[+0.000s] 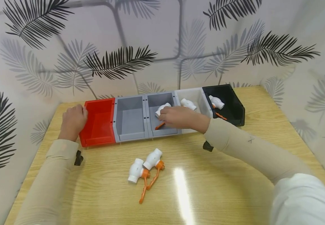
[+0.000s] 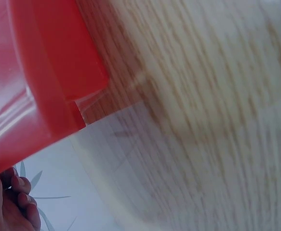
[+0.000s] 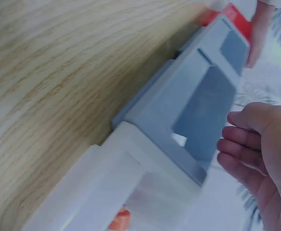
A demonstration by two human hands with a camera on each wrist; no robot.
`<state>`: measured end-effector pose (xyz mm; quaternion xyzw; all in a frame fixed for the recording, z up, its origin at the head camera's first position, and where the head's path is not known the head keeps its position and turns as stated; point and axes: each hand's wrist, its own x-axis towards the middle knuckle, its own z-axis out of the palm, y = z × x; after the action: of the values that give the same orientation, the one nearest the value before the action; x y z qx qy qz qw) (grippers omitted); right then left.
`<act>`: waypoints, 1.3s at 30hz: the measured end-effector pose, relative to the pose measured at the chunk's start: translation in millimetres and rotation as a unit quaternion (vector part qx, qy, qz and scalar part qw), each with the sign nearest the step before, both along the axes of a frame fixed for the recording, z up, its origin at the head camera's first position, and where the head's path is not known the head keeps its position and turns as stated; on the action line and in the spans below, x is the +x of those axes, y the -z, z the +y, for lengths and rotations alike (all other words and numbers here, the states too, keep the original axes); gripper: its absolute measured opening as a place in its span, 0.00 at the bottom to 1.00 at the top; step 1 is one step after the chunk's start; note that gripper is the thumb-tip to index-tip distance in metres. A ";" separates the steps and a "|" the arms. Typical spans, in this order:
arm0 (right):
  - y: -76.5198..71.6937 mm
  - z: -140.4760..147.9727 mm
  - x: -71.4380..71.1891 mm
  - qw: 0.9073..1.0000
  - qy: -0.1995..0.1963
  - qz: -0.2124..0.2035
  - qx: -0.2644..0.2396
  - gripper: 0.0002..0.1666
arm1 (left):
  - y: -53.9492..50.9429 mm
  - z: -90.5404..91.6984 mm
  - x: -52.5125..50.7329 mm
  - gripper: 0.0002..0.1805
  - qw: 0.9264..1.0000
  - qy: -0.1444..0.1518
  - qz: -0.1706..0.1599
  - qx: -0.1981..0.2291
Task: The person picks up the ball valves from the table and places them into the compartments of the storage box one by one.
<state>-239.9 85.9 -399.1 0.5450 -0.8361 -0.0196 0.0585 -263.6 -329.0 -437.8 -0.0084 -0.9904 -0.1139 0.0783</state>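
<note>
Wooden table (image 1: 100,193) against a leaf-patterned wall (image 1: 162,31). Five bins in a row along its far part, viewer's left to right: red bin (image 1: 99,122), first grey bin (image 1: 131,115), second grey bin (image 1: 158,100), white bin (image 1: 199,99), black bin (image 1: 232,103); row likely set at the back to leave working room in front. Left hand (image 1: 73,122) at the red bin's outer end, fingers curled, maybe to steady the row; whether it grips the rim, cannot tell. Right hand (image 1: 176,117) above the second grey bin, fingers loosely bent, grasping nothing, probably held there for the valve (image 1: 163,107) inside, partly hidden by it. Another valve (image 1: 188,104) sits in the white bin, another (image 1: 217,103) in the black. Two more, near valve (image 1: 136,171) and far valve (image 1: 153,158), lie close together on the table, seemingly kept within easy reach. Smallest: orange handle (image 1: 160,125) showing under the right hand.
</note>
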 end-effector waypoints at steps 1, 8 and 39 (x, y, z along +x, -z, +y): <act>-1.3 3.1 2.3 1.000 0.004 -0.007 -0.013 0.10 | 0.3 -0.2 -0.2 0.22 1.000 0.000 -0.002 0.000; -4.4 26.9 21.8 0.996 0.030 -0.053 -0.070 0.10 | 0.9 -0.3 -2.1 0.22 1.000 0.006 0.006 0.000; 6.2 188.8 41.9 0.938 0.261 -0.039 -0.226 0.07 | 5.1 -2.4 -1.5 0.23 1.000 0.009 0.021 0.003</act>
<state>-198.0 274.6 -405.3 0.2806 -0.9331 0.1760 0.1402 -265.1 -331.3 -442.9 -0.0198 -0.9881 -0.1175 0.0975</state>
